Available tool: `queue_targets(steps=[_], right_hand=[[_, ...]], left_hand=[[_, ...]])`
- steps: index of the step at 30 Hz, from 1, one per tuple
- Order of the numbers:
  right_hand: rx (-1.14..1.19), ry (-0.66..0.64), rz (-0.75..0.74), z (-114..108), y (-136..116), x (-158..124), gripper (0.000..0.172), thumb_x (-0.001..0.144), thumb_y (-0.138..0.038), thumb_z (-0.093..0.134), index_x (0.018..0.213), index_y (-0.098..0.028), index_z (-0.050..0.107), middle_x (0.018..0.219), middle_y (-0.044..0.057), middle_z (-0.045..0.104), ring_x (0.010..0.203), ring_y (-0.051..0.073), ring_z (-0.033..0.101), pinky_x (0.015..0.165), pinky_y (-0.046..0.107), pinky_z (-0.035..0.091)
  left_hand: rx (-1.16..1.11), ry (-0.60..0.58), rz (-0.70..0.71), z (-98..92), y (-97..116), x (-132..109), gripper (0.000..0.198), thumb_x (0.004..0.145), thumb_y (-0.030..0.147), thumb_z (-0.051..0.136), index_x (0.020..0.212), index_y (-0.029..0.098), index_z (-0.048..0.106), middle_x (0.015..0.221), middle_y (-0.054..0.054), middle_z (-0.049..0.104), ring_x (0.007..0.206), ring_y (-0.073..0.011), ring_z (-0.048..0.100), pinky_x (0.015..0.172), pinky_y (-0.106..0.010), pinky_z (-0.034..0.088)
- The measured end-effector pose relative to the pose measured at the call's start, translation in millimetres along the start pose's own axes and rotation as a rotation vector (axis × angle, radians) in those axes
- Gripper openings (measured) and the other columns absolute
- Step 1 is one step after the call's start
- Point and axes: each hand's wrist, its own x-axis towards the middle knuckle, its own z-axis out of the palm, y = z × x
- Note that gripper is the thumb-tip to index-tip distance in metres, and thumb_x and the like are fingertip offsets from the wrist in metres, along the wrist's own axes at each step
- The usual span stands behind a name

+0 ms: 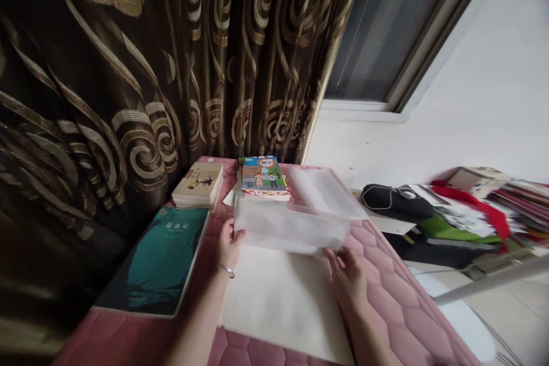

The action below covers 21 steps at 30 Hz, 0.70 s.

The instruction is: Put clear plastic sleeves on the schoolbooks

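Note:
A translucent plastic sheet, like a book cover [287, 227], is held up between my two hands. My left hand [229, 243], with a silver bracelet at the wrist, pinches its left edge between thumb and fingers. At the lower right corner, my right hand [347, 274] has its fingers closed on the same sheet. Below it, a large pale, flat item [283, 294] lies on the pink padded surface; I cannot tell whether it is a book or paper. More translucent covers [328, 191] lie just behind, to the right.
To the left lies a large teal book [167, 263], with a stack of beige books [198, 183] behind it. A blue illustrated textbook [262, 174] tops a pile at the back. Beyond the right edge are a black pouch [397, 203] and a heap of papers [463, 217]. A patterned curtain [240, 57] hangs behind.

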Motion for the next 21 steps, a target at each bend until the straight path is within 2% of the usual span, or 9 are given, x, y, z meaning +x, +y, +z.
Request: queue_targets(steps=[5, 9, 13, 17, 21], right_hand=[[-0.13, -0.001, -0.037, -2.2, 9.0, 0.5, 0.047, 0.069, -0.066, 0.059, 0.081, -0.021, 0.058, 0.077, 0.003, 0.065, 0.067, 0.019, 0.058, 0.062, 0.028, 0.042], [0.013, -0.046, -0.048, -3.5, 14.4, 1.1, 0.045, 0.067, -0.062, 0.066, 0.084, -0.021, 0.058, 0.079, 0.002, 0.065, 0.076, 0.02, 0.06, 0.067, 0.027, 0.045], [0.169, -0.109, -0.019, -3.9, 19.7, 1.5, 0.043, 0.066, -0.056, 0.072, 0.086, -0.021, 0.057, 0.079, 0.001, 0.065, 0.075, 0.018, 0.059, 0.068, 0.026, 0.047], [0.186, -0.107, -0.02, -4.6, 22.7, 1.5, 0.043, 0.066, -0.057, 0.072, 0.083, -0.021, 0.057, 0.078, 0.002, 0.065, 0.075, 0.019, 0.06, 0.067, 0.027, 0.048], [0.106, -0.091, -0.043, -5.1, 24.1, 3.2, 0.045, 0.065, -0.061, 0.07, 0.081, -0.02, 0.057, 0.076, 0.002, 0.066, 0.074, 0.02, 0.061, 0.066, 0.026, 0.048]], left_hand=[[0.009, 0.033, -0.009, 2.0, -6.4, 1.0, 0.038, 0.057, 0.039, 0.077, 0.079, 0.02, 0.053, 0.074, 0.0, 0.065, 0.07, -0.0163, 0.06, 0.069, -0.026, 0.043], [0.018, 0.026, -0.016, 1.3, -8.2, 2.5, 0.039, 0.056, 0.04, 0.078, 0.07, 0.02, 0.048, 0.065, 0.004, 0.06, 0.063, -0.0129, 0.055, 0.065, -0.023, 0.041], [0.033, 0.029, -0.015, -0.1, -9.6, 3.9, 0.041, 0.056, 0.041, 0.078, 0.068, 0.02, 0.045, 0.062, 0.006, 0.056, 0.061, -0.0117, 0.052, 0.063, -0.023, 0.039], [0.054, 0.033, -0.008, -1.2, -11.2, 5.1, 0.043, 0.055, 0.044, 0.079, 0.066, 0.02, 0.044, 0.059, 0.007, 0.053, 0.059, -0.0105, 0.049, 0.062, -0.022, 0.037], [0.075, 0.031, -0.001, -2.1, -12.7, 4.7, 0.043, 0.057, 0.046, 0.077, 0.065, 0.02, 0.045, 0.058, 0.007, 0.049, 0.057, -0.0092, 0.045, 0.06, -0.021, 0.035]])
